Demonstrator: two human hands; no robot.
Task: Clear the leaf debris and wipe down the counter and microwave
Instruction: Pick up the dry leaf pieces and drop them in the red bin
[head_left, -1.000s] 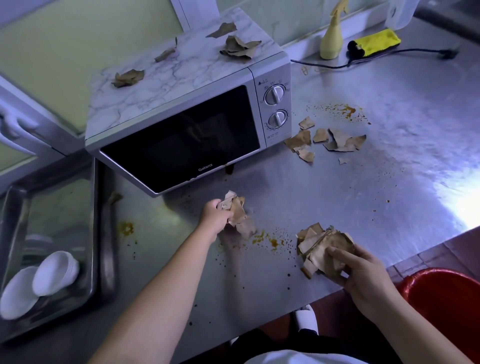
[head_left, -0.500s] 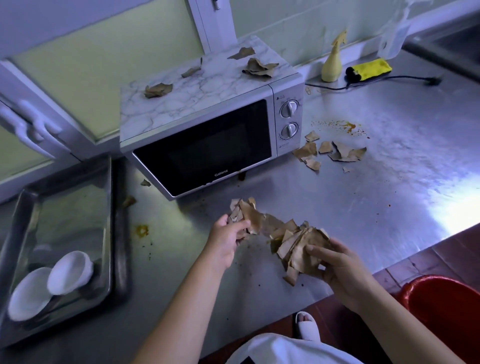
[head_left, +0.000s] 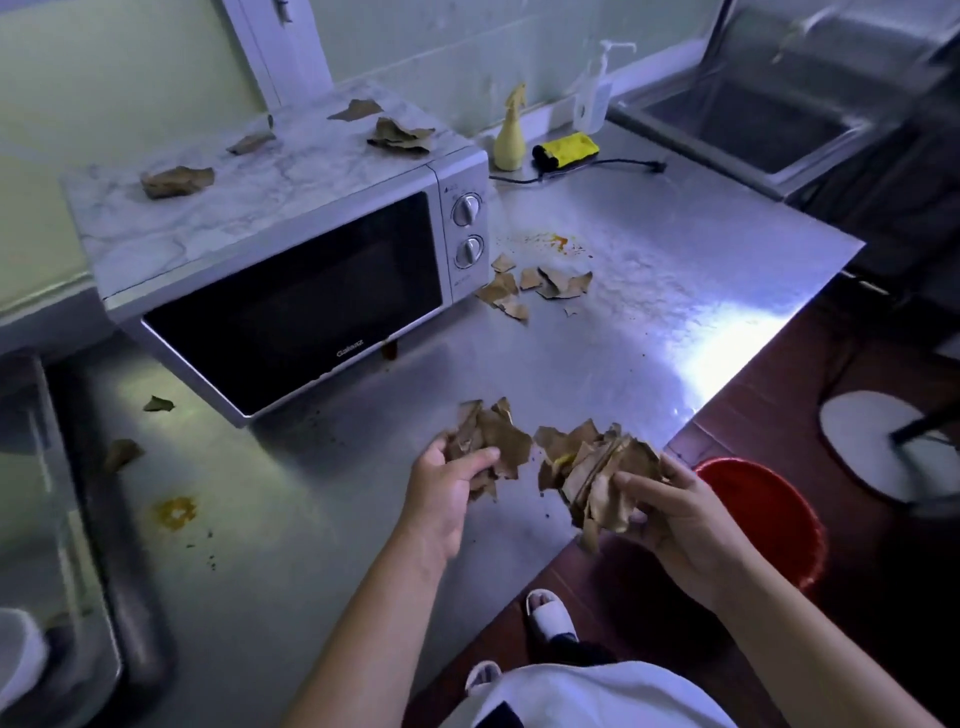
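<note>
The leaf debris in hand was divided into two bundles. The left hand (head_left: 447, 488) gripped the smaller leaf bundle (head_left: 491, 439), thumb laid across its front and fingers curled behind it. The right hand (head_left: 685, 514) gripped the larger leaf bundle (head_left: 602, 467), with its fingers curled round the near side. The bundles stood just beside each other between the two sets of fingertips, over the front part of the steel counter (head_left: 649, 332). A red bucket (head_left: 769, 519) stood on the floor just to the right of the right hand's fingers and below them. Well beyond the fingertips, scattered leaves (head_left: 535, 288) lay on the counter beside the dials of the microwave (head_left: 291, 270), and more leaves (head_left: 400, 136) lay on its top. Two stray leaves (head_left: 158, 404) lay well to the left of the left hand's fingers. The step in hand appeared to be the collection of debris, with wiping not yet begun: an orange stain (head_left: 176, 512) and an orange splatter (head_left: 558, 241) marked the counter. The next move likely called for carrying both bundles over the bucket before opening the fingers, since brittle fragments could drop on the way. A yellow cloth (head_left: 569, 148) and a spray bottle (head_left: 510, 137) stood at the back wall, farthest from the fingers.
</note>
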